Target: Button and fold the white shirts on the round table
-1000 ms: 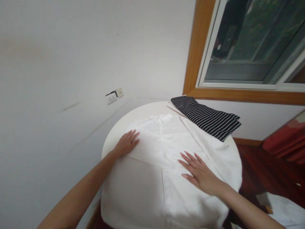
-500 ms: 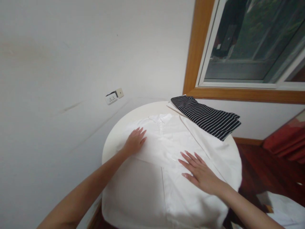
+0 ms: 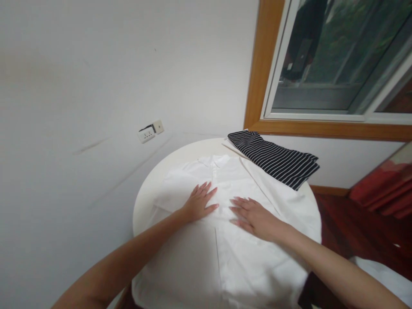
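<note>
A white shirt (image 3: pixel 186 257) lies spread over a round white table (image 3: pixel 143 201), its collar toward the wall and its lower part reaching over the near edge. My left hand (image 3: pixel 200 202) rests flat on the shirt, left of the button strip, with fingers spread. On the other side of the strip, my right hand (image 3: pixel 254 216) lies palm down with its fingers stretched out toward the left. Neither hand grips the cloth. Beyond the right hand, a folded black-and-white striped garment (image 3: pixel 273 159) lies at the table's back right.
A wall with a socket (image 3: pixel 146 134) stands behind and to the left. At the upper right is a window with a wooden frame (image 3: pixel 322 129). White cloth (image 3: pixel 386 277) lies low at the right, near a red curtain (image 3: pixel 384 189) and the dark wood floor (image 3: pixel 337 219).
My left hand has slid right and nearer across the shirt. My right hand has shifted slightly left and away from me, so the hands are closer together.
</note>
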Available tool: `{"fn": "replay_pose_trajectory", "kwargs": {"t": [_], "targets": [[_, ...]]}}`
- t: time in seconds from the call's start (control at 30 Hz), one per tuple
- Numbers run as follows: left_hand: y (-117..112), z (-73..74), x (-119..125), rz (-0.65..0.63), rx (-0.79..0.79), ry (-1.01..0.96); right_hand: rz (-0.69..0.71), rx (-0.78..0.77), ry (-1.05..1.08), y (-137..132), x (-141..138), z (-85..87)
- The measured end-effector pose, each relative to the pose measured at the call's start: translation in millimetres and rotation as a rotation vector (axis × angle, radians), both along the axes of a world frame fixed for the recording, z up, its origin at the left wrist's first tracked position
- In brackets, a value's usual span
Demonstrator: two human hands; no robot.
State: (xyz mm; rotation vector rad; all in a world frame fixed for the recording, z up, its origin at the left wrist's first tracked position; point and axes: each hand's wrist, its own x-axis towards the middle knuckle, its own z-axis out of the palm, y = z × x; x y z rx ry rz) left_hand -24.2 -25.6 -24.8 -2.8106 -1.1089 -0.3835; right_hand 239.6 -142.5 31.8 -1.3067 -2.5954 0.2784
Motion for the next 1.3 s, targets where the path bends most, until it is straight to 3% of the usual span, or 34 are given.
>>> {"fn": "replay_pose_trajectory", "kwargs": {"t": [0.1,0.2,0.3,0.43,0.6,0.7,0.87,1.3], "targets": [[3.2,-2.6,0.2,0.004,-0.014,-0.006,0.082,0.079,0.051,31.3,-32.5,-1.4],[10.6,-3.2,-8.7,-0.036,-0.069,-0.011,0.096,0.098,0.12,51.7,-57.4,-18.7],[21.1,-0.4,-26.7,-0.07,-0.119,-0.012,0.08,0.117,0.107,55.2,-64.6,-37.0],[39.7,2.5,-53.5,-0.019,-0.101,0.03,0.059,0.106,0.036,48.0,-58.7,-44.0],[75.2,-0.3,-81.7,0.258,-0.059,0.071,0.05,0.07,0.018,45.0,-55.3,-39.7],[96.3,-3.8,-95.2,0.351,-0.019,0.099,0.058,0.069,0.014,45.1,-53.8,-40.2],[114.2,-9.4,-105.5,0.367,0.022,0.112,0.08,0.072,0.017,37.4,-41.5,-41.9],[115.2,-13.6,-104.2,0.366,0.08,0.11,0.127,-0.012,0.074,-11.4,22.5,-29.8]]}}
